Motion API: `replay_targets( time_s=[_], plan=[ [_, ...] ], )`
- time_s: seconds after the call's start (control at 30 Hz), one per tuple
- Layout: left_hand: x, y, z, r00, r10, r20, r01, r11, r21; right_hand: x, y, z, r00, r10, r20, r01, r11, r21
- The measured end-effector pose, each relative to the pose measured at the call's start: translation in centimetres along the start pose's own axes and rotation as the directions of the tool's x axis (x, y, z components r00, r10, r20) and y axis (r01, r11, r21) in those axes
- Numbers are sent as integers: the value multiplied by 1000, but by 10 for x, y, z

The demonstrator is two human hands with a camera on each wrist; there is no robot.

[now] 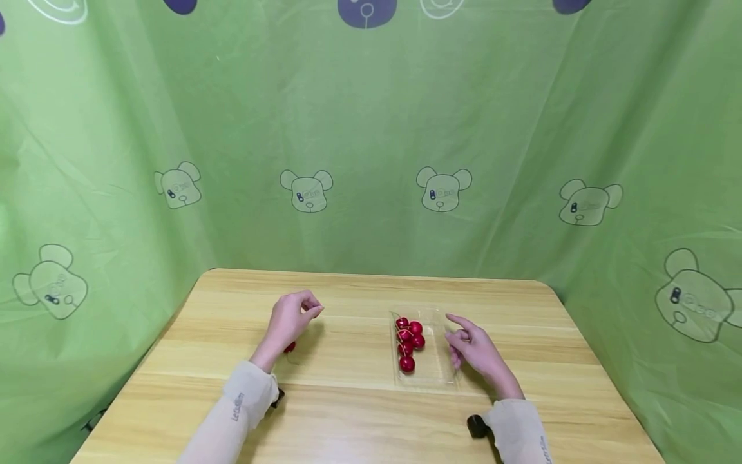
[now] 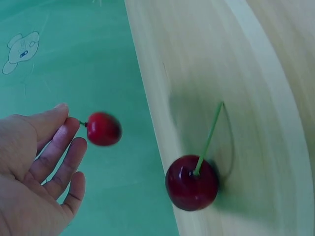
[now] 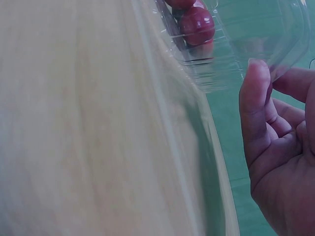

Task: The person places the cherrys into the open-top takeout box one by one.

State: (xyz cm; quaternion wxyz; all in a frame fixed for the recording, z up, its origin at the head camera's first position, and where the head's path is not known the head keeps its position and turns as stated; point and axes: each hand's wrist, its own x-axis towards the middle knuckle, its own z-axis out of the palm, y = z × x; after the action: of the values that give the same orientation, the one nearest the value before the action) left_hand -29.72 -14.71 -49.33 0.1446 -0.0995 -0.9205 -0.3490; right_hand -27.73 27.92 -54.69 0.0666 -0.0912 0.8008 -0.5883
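Note:
My left hand [image 1: 292, 317] is raised above the left part of the table. In the left wrist view its thumb and forefinger pinch a red cherry [image 2: 104, 129] by the short green stem. Below that hand a darker cherry [image 2: 192, 183] with a long stem lies on the wood, partly behind the wrist in the head view. My right hand [image 1: 476, 348] is at the right side of a clear plastic box [image 1: 435, 370], thumb and forefinger pinching its rim. Several cherries [image 1: 407, 365] sit along the box's left side.
The light wooden table [image 1: 348, 425] has a rounded far edge. A green curtain [image 1: 371, 238] with bear prints hangs close behind it and on both sides. A black wrist camera [image 1: 478, 426] shows at the right cuff.

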Motion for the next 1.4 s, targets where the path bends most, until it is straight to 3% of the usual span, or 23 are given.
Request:
replay_targets(
  time_s=[0.57, 0.9, 1.4],
  plan=[
    [-1, 14, 8, 999, 20, 28, -16, 990, -142, 0, 0, -1, 1000, 7, 3, -7, 1000, 4],
    [-1, 24, 12, 995, -15, 97, 37, 972, -233, 1, 0, -1, 1000, 6, 2, -6, 1000, 2],
    [-2, 31, 24, 994, 31, 102, -2, 961, -275, 0, -1, -1, 1000, 7, -1, -7, 1000, 10]
  ],
)
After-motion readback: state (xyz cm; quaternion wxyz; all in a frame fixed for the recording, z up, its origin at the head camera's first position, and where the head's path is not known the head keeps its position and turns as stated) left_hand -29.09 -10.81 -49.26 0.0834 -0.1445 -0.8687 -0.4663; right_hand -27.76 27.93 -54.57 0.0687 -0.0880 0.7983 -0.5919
